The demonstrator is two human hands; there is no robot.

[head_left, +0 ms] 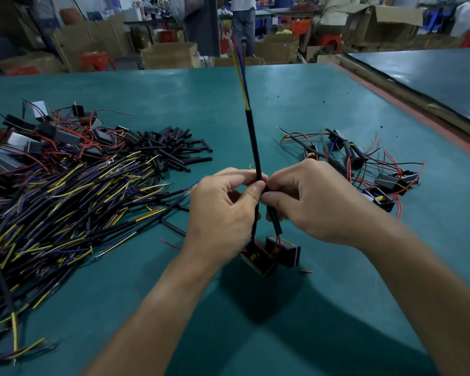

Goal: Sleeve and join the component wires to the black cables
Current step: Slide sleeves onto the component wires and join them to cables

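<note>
Currently, the left hand (225, 210) and the right hand (318, 202) work close together above the near centre of the teal-green table mat (310, 104). The left hand pinches a long black round-sheathed cable (254, 147) between thumb and forefinger, with the remaining fingers curled beneath. The cable stands nearly upright, leaning slightly left toward its top. Three thin insulated cores (240, 71), yellow, blue and a darker one, project from its upper end.

The right hand pinches a short black tubular sleeve (275, 223) between thumb and forefinger, just beside the cable, so that the fingertips of the two hands nearly meet. The sleeve hangs down below the right thumb.

Two black rectangular box components (284, 252) with thin red wires hang side by side just below the hands, close above the mat. The cable runs down toward the left one and the sleeve toward the right one. How the wires connect there cannot be resolved.

To the left lies a large loose pile of black cables with yellow and blue core ends (65, 207). Behind that pile are a heap of short black tube pieces (171, 150) and a heap of black components with red wires (38, 137). To the right, well apart from the hands, lies a small group of components joined to cables (364, 169). Brown cardboard boxes (168, 54) stand beyond the far table edge.
</note>
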